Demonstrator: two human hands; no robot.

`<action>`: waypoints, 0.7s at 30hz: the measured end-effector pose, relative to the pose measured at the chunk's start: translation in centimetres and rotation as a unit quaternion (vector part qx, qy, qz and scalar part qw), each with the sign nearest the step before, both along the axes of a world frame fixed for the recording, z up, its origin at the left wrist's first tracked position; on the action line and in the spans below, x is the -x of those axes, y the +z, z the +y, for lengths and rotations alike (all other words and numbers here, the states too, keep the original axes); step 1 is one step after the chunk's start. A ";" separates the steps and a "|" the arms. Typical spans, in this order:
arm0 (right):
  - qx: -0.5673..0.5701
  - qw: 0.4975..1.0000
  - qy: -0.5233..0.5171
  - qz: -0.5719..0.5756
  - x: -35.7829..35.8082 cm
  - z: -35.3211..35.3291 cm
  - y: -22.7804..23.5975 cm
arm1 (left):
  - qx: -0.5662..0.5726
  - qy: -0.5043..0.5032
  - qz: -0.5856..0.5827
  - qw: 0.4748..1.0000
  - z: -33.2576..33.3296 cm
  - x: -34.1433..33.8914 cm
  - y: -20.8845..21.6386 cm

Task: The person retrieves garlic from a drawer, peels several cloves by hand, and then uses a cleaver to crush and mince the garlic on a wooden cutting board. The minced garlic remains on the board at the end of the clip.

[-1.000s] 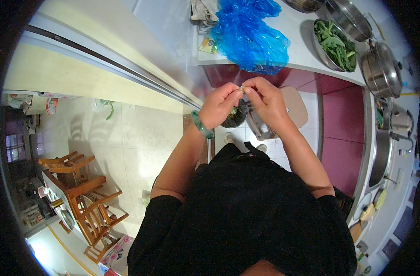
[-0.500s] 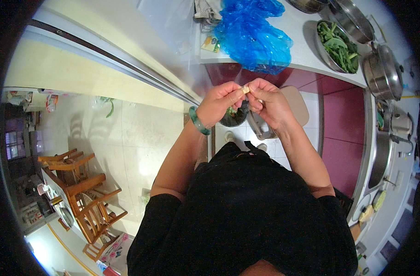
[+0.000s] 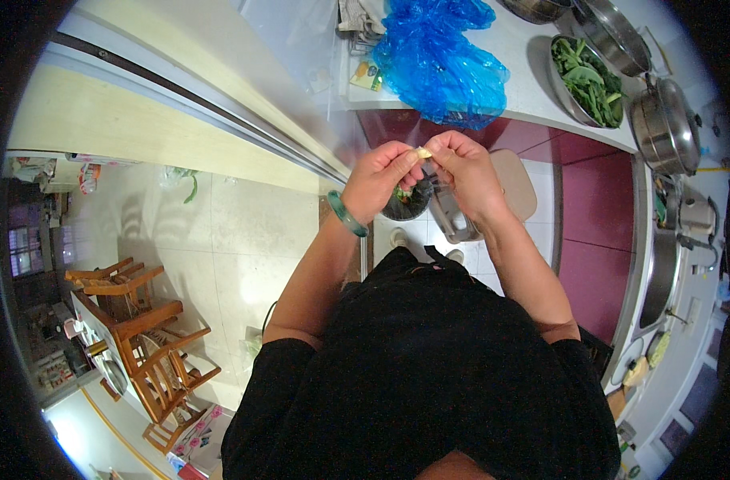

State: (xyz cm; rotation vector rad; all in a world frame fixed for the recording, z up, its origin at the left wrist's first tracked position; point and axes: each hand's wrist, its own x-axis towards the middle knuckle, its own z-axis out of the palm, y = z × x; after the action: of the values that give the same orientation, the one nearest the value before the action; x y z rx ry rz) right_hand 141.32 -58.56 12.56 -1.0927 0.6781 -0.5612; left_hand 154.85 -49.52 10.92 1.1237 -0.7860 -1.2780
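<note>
Pinched between the fingertips of both hands is a small pale-yellow piece that looks like a garlic clove. My left hand, with a green bangle at its wrist, grips it from the left. From the right, the thumb and forefinger of my right hand close on it. Under the hands stands a dark-lined bin with some green scraps in it, partly hidden by my fingers. A beige lid-like panel shows to the right of my right hand.
A blue plastic bag lies on the white counter ahead. Farther right stand a metal bowl of leafy greens and a lidded pot. A sliding-door track runs along my left; wooden chairs stand beyond it.
The fingertips have shifted slightly on the small pale piece, which sits a little farther left and at a different angle. Both hands still hold it over the bin.
</note>
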 end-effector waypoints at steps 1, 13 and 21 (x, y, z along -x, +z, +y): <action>0.090 0.996 -0.024 0.015 -0.2 0.4 -0.1 | -0.005 0.012 0.009 1.000 0.0 0.2 0.1; 0.226 0.970 -0.079 0.050 0.0 0.3 0.6 | -0.001 0.079 0.166 0.983 0.1 1.4 0.1; 0.238 0.967 -0.055 0.078 0.4 -0.5 0.2 | 0.042 0.078 0.120 0.989 -0.2 1.3 0.3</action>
State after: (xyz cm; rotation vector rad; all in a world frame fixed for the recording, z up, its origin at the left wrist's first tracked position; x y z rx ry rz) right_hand 140.90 -59.05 12.77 -1.5671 0.7648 -0.7638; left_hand 153.52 -49.75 11.22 0.9235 -0.5565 -1.2100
